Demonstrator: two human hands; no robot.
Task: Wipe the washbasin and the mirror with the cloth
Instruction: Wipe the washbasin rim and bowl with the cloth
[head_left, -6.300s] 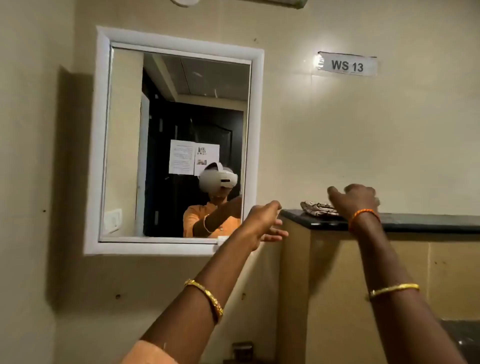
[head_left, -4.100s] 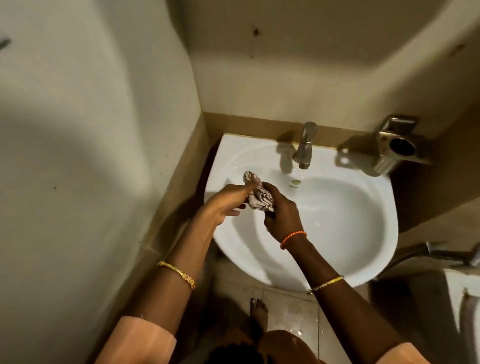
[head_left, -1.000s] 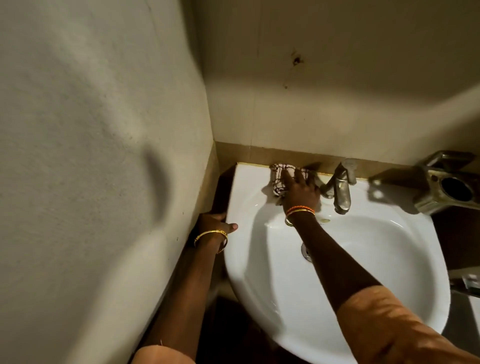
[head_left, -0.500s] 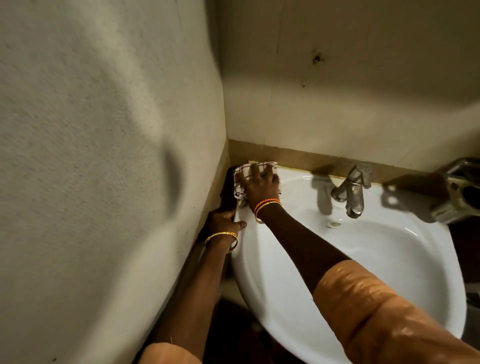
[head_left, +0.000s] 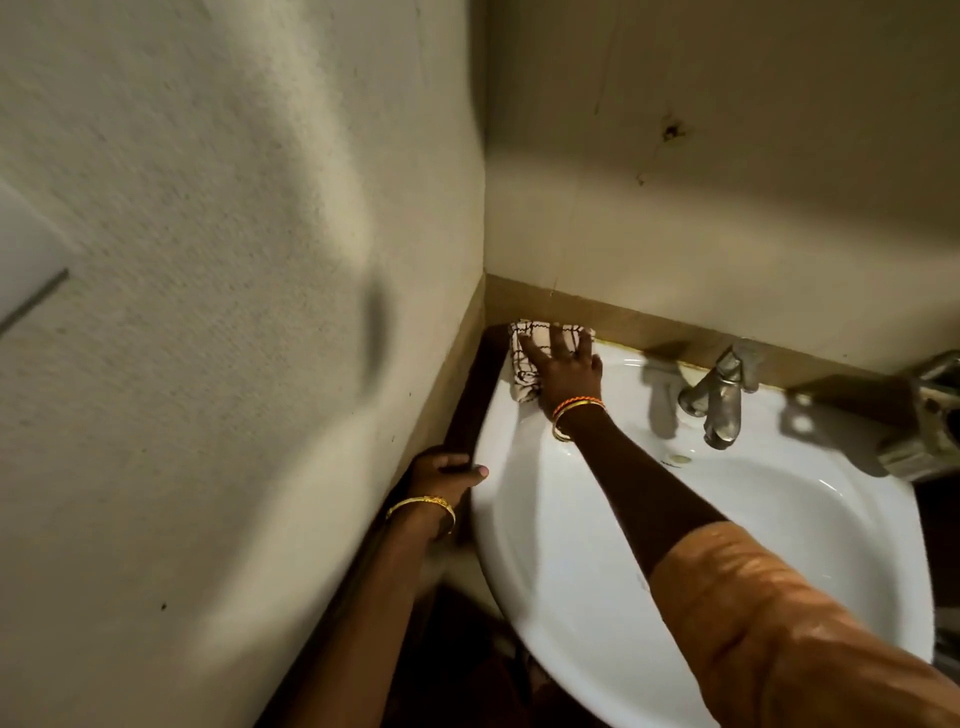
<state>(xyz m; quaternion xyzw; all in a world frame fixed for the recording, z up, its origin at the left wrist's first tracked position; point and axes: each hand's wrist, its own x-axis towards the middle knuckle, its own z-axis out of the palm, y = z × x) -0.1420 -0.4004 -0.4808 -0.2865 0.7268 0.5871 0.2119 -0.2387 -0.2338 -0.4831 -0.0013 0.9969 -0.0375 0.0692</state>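
The cloth (head_left: 524, 358), pale with a dark check, is lying bunched on the back left corner of the washbasin (head_left: 571, 545) rim, right up against the brown tile strip (head_left: 618, 314) where the two walls meet. The right hand (head_left: 569, 374) is pressing down on it, palm flat, fingers (head_left: 558, 338) spread straight across the fabric and pointing toward the back wall; it is not curling round the cloth, just pushing on top. Part of the cloth is sticking out left of the hand and a fold is hanging toward the bowl side. An orange bangle (head_left: 576, 402) and a gold one are sitting at that wrist, and an orange sleeve (head_left: 779, 623) is covering the upper arm as it is reaching across the basin.

The left hand (head_left: 441, 475) is gripping the left edge of the washbasin, in the dark gap between basin and side wall: thumb lying on the white rim, fingers curling down over the edge. A gold bangle (head_left: 421, 506) is circling that wrist.

The washbasin is white, rounded, mounted in the corner. A metal tap (head_left: 717, 402) is standing at the back rim, well to the right of the cloth, spout pointing into the bowl, with the small overflow hole (head_left: 679, 459) just below it. A metal holder (head_left: 924, 415) is showing at the right edge, partly cut off. Cream walls are filling the rest, with a dark mark (head_left: 674, 131) on the back wall.
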